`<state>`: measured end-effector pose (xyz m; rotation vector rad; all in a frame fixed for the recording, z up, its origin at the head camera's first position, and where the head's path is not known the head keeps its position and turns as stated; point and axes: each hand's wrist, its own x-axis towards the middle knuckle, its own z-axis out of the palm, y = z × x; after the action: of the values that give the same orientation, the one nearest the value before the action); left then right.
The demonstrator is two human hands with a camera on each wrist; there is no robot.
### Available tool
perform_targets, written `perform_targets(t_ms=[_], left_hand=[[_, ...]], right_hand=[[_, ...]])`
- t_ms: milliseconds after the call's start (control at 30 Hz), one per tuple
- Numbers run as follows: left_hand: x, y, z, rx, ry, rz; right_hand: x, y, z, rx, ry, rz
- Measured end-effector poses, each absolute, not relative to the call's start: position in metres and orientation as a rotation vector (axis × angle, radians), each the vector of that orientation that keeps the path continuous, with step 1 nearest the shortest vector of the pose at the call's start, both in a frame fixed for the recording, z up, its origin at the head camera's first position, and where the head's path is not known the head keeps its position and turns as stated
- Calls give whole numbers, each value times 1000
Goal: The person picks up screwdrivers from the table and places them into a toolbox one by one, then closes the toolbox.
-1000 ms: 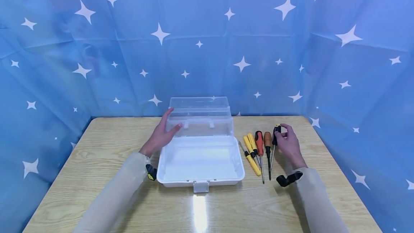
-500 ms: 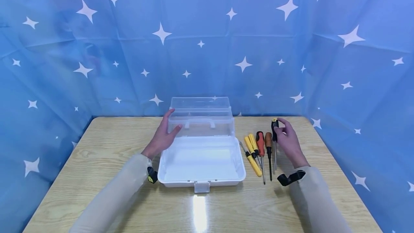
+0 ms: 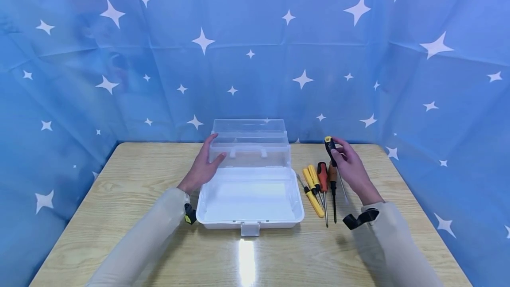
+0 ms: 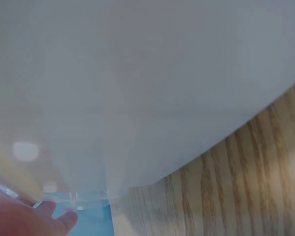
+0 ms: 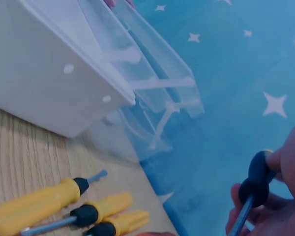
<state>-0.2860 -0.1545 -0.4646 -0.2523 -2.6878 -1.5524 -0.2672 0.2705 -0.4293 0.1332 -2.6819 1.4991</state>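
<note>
My right hand holds a screwdriver by its black, yellow-capped handle, raised off the table with the thin metal shaft slanting down. The right wrist view shows the fingers around that black handle. A white plastic toolbox stands with its clear lid swung up at the back. My left hand rests at the lid's left edge, fingers extended, thumb across the clear plastic. The left wrist view is mostly filled by the box's side wall, with part of the hand low at the left.
Right of the box lie three yellow screwdrivers, a red-and-black screwdriver and a brown-handled screwdriver. The wooden table ends at a blue star-patterned curtain. A latch hangs on the box's front.
The right hand has lifted the black screwdriver and moved it left and away from me, its handle now above the brown screwdriver. My left hand stays at the lid.
</note>
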Motion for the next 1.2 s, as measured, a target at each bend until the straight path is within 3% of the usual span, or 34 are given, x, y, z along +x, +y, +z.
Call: perform_targets(t_ms=[900,1200], left_hand=[[-287,-155,-469,-256,-2656,-1569],[-286,-155,-468,-263,-2654,-1563]], right_hand=[[-268,231,-396,276,-2759,1521],[-266,212,-384,465,-2741,1589]])
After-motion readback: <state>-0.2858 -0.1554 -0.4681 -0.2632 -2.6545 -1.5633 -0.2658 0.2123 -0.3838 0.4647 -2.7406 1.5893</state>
